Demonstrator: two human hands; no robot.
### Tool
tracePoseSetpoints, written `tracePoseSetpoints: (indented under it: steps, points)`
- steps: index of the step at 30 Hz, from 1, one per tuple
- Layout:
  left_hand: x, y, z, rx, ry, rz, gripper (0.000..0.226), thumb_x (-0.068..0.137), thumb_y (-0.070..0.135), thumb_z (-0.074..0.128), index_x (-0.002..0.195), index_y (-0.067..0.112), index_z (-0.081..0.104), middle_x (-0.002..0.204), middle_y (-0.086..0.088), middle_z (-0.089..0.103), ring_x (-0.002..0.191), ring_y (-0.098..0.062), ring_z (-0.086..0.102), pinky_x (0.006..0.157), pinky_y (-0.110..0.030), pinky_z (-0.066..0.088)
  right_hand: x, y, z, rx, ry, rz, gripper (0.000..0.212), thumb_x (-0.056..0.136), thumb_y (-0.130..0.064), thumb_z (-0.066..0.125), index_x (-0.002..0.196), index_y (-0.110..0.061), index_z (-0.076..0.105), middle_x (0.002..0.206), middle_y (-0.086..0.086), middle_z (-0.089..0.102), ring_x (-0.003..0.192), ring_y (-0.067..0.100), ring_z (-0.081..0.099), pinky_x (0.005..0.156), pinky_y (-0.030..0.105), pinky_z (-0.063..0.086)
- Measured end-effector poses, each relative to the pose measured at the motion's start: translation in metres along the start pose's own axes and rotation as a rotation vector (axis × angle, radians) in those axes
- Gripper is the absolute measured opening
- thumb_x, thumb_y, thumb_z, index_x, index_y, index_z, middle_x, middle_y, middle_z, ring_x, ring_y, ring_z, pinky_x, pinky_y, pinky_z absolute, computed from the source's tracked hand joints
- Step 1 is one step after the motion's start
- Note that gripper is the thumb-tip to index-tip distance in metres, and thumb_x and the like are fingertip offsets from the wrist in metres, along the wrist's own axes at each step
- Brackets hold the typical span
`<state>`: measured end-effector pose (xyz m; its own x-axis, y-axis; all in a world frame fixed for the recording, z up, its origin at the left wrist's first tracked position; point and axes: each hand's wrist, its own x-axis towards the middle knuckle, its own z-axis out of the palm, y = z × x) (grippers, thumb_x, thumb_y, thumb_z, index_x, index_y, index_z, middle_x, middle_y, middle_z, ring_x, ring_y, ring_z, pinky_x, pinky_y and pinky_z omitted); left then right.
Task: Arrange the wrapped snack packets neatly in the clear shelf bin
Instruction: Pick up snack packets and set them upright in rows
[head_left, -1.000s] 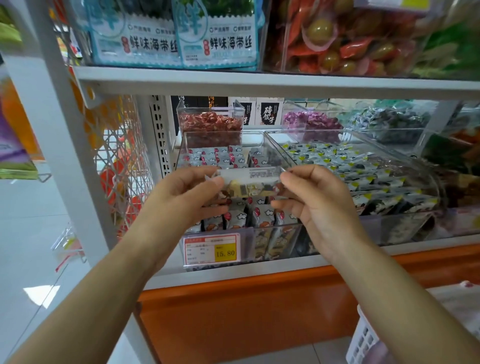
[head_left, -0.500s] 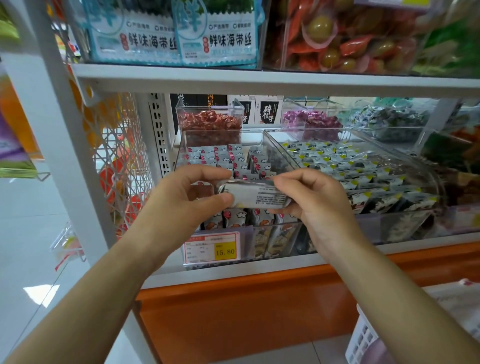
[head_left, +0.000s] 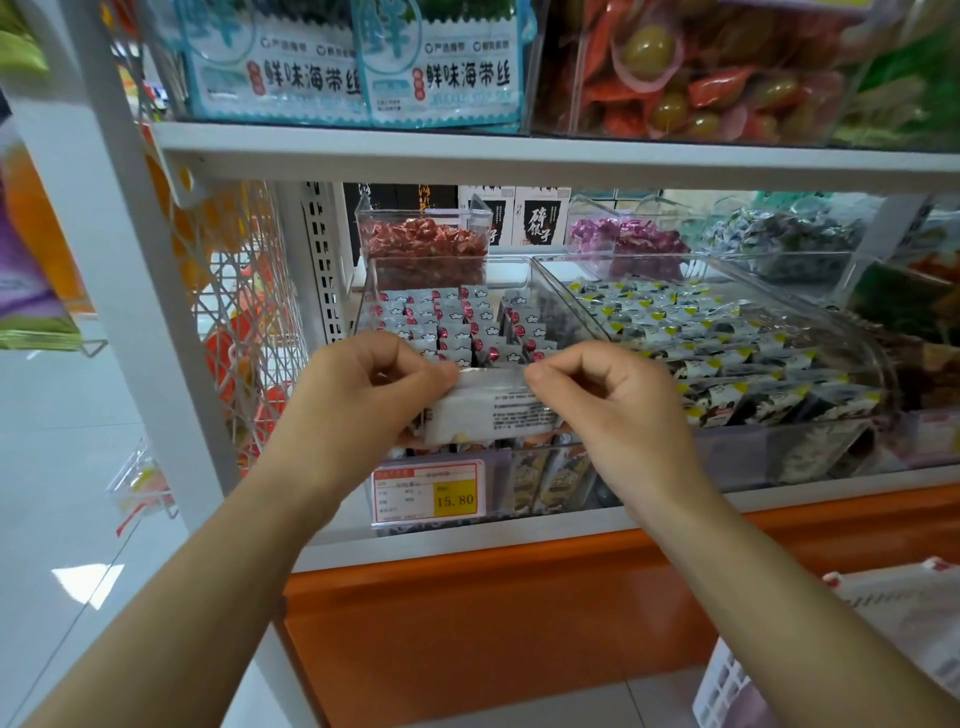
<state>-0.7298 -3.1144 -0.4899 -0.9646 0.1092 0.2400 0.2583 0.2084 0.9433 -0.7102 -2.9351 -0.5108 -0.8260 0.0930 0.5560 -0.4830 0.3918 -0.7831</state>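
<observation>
**Packet pinched at the front of the bin**

I hold one white wrapped snack packet (head_left: 488, 410) at centre frame, pinching its top edge at both ends. My left hand (head_left: 358, 395) takes the left corner and my right hand (head_left: 608, 410) the right, fingers curled, thumbs pressed against forefingers. The packet's printed side faces me at the front of the clear shelf bin (head_left: 448, 259), above the yellow price tag (head_left: 428, 491). Behind it, rows of packets (head_left: 457, 322) stand on edge in the bin
</observation>
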Motion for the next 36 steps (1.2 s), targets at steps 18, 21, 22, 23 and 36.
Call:
tracePoseSetpoints:
  steps: [18, 21, 22, 23, 36]
  points:
    - [0.002, -0.022, -0.009, 0.992, 0.074, 0.362, 0.030, 0.095, 0.026, 0.043, 0.119, 0.024, 0.060, 0.124, 0.007, 0.054, 0.120, -0.017, 0.037, 0.102, -0.038, 0.026, 0.016, 0.018, -0.006, 0.340, 0.138, 0.155, 0.008, 0.085, -0.027, 0.063, 0.085, -0.019, 0.063, 0.065, -0.013, 0.065, 0.062, 0.012, 0.066, 0.057, 0.023, 0.055]
    - [0.000, -0.030, -0.004, 1.095, -0.063, 0.321, 0.034, 0.097, 0.035, 0.037, 0.124, 0.029, 0.056, 0.130, 0.011, 0.046, 0.127, -0.013, 0.029, 0.111, -0.040, 0.011, 0.019, 0.019, -0.003, 0.310, 0.107, 0.167, 0.009, 0.089, -0.025, 0.060, 0.083, -0.019, 0.062, 0.065, -0.015, 0.064, 0.062, 0.013, 0.065, 0.059, 0.028, 0.058]
    - [0.000, -0.031, -0.004, 1.104, -0.078, 0.312, 0.034, 0.097, 0.036, 0.037, 0.124, 0.029, 0.056, 0.129, 0.011, 0.045, 0.127, -0.013, 0.028, 0.113, -0.040, 0.009, 0.020, 0.019, -0.002, 0.289, 0.095, 0.164, 0.010, 0.089, -0.025, 0.059, 0.083, -0.019, 0.061, 0.065, -0.015, 0.063, 0.062, 0.013, 0.065, 0.060, 0.030, 0.058]
    - [0.001, -0.032, -0.004, 1.100, -0.085, 0.301, 0.032, 0.096, 0.037, 0.039, 0.122, 0.029, 0.056, 0.128, 0.011, 0.045, 0.127, -0.013, 0.028, 0.113, -0.041, 0.009, 0.022, 0.019, -0.001, 0.257, 0.082, 0.157, 0.011, 0.090, -0.026, 0.059, 0.082, -0.018, 0.061, 0.066, -0.014, 0.063, 0.062, 0.013, 0.065, 0.060, 0.032, 0.058]
    - [0.003, -0.031, -0.017, 1.032, -0.174, 0.320, 0.014, 0.092, 0.025, 0.048, 0.096, 0.029, 0.061, 0.120, 0.016, 0.053, 0.137, -0.008, 0.022, 0.115, -0.053, 0.005, 0.059, 0.011, 0.039, -0.333, -0.181, -0.024, 0.054, 0.081, -0.038, 0.068, 0.126, -0.012, 0.054, 0.130, 0.000, 0.056, 0.115, 0.010, 0.049, 0.086, 0.014, 0.030]
